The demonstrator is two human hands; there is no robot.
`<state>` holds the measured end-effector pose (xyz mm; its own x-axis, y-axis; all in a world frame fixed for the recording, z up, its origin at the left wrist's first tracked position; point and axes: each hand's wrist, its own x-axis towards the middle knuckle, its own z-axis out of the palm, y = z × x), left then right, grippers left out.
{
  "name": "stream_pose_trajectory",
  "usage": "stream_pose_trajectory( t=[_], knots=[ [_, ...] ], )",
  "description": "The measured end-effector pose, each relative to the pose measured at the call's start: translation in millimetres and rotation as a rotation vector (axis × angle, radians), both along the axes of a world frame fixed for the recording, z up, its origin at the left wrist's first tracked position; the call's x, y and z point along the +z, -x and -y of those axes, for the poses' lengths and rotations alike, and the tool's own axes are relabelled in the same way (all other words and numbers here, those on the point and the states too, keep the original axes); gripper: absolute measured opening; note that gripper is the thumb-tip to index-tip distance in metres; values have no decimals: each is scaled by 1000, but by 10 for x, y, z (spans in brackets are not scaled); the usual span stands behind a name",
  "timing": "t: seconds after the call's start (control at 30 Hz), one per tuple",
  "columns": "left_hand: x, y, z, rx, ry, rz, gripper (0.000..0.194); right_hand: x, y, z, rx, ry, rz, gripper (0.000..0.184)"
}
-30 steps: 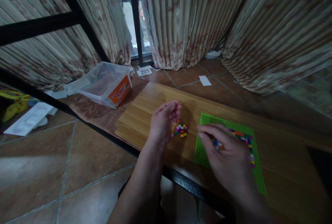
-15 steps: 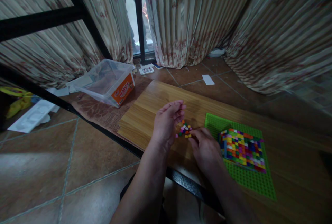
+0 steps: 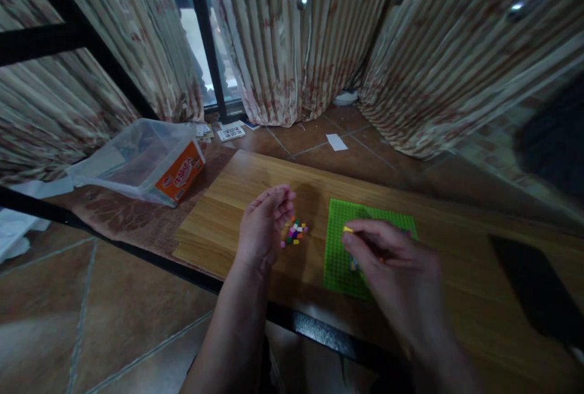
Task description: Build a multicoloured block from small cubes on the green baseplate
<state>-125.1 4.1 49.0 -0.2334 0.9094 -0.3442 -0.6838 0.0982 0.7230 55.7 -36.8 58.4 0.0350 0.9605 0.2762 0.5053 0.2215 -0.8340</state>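
Observation:
My right hand (image 3: 399, 272) pinches a small yellow toy brick (image 3: 348, 229) between thumb and fingertips, above the green baseplate (image 3: 335, 260). Beneath that hand, the colourful brick build (image 3: 353, 264) on the baseplate is mostly hidden. My left hand (image 3: 262, 224) hovers over the wooden tabletop, palm turned inward and fingers curled toward the thumb. Whatever lies inside its curl, if anything, does not show. Just right of it is a small pile of loose bricks (image 3: 294, 233) in several colours.
A clear plastic tub (image 3: 137, 160) with an orange label stands beyond the table's left end. A dark flat object (image 3: 533, 284) lies on the tabletop (image 3: 219, 205) at right. Black metal bars (image 3: 104, 78) cross the left side. Striped curtains (image 3: 296, 47) hang behind.
My right hand reached from above the baseplate to the loose pile, then came back over the baseplate holding a yellow brick. The left hand kept its curled pose. The view swung right.

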Motion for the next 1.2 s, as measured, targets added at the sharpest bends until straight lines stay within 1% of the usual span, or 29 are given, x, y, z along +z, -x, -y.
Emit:
stream_pose_trajectory(
  t=[0.1,0.17,0.23,0.3,0.37,0.47,0.6,0.67,0.83,0.97,1.1,1.2],
  knots=[
    [1,-24,-8,10,20,-15,21,74,-360,-65,-209,-12,-12,16],
    [-1,-46,-9,7,25,-26,20,79,-587,-103,-318,9,63,18],
    [-7,-71,-9,-2,18,-28,18,51,-749,-131,-368,49,152,20],
    [-14,-93,-11,-8,8,-24,17,0,-827,-151,-360,85,223,22],
    [-19,-109,-12,-5,9,-21,18,-59,-829,-166,-322,112,277,26],
    [-21,-115,-12,-7,23,-17,20,-132,-758,-187,-261,120,345,28],
    [-21,-99,-17,-13,27,-11,20,-161,-670,-214,-265,86,421,26],
    [-19,-90,-19,-9,28,-15,21,-161,-653,-222,-270,92,437,26],
    [-7,-83,-10,-4,28,-14,21,-190,-642,-230,-287,110,447,27],
    [-2,-87,0,-11,17,-3,19,-203,-644,-231,-308,137,391,28],
    [-8,-86,-3,-8,17,-10,18,-156,-679,-227,-306,194,347,29],
    [-14,-82,-3,-10,10,-11,19,-107,-710,-222,-362,193,341,31]
  ],
)
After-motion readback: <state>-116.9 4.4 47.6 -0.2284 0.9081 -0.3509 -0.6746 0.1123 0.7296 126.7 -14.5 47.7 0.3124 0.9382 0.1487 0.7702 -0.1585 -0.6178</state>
